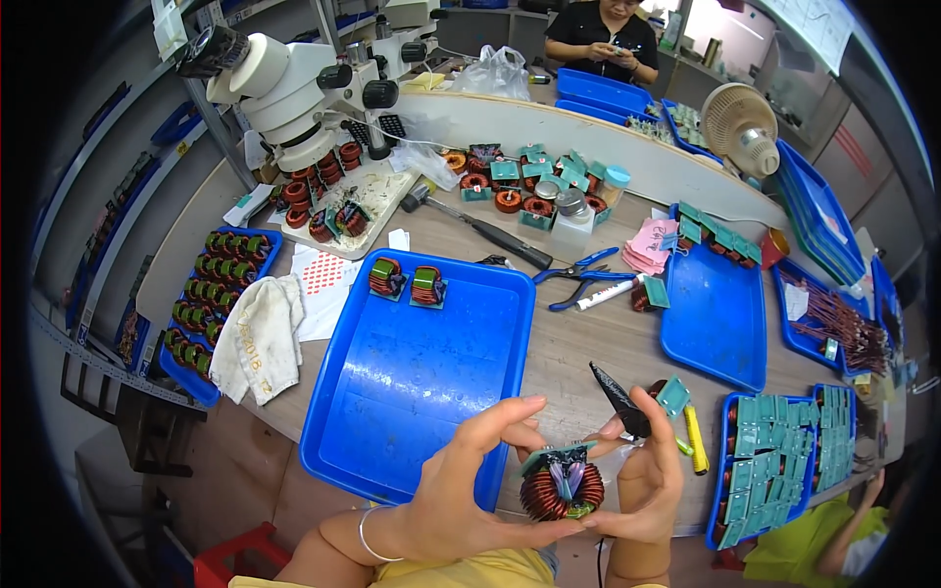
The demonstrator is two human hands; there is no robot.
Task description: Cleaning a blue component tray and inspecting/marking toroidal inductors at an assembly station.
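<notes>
Near the front edge of the table, a copper-wound toroidal coil (562, 490) with a green board on one side is held between my hands. My left hand (456, 480) grips it from the left with thumb and fingers. My right hand (642, 490) has its thumb at the coil's lower right side. A black tapered, pointed tool (619, 400) is held among the right fingers, its tip up and to the left; its exact kind is unclear. Just right of it lie another coil with a green board (672, 397) and a yellow pen-like stick (696, 441).
A blue tray (412, 392) with two coils sits at left centre. Pliers (578, 277), a white marker (610, 292) and a hammer (480, 230) lie beyond. A microscope (284, 88) stands back left. Blue trays (716, 333) line the right; a person (603, 44) sits behind the divider.
</notes>
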